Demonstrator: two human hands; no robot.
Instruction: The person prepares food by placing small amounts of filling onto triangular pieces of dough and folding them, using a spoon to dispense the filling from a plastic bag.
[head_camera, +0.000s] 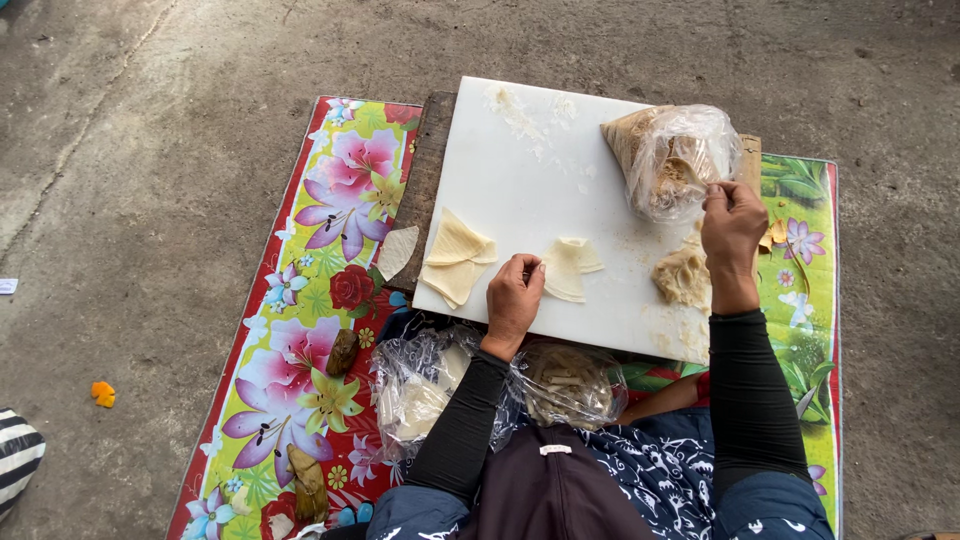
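Person is pinning a thin, limp dough wrapper (570, 268) near the white board's (520, 180) front edge with curled left hand (514, 298) fingers. It is tearing easily; best taken by the edges. Long axis is running front-to-back, point probably down. Right hand (731, 228) is pinching the filling bag (672, 158) at the board's far-right corner.
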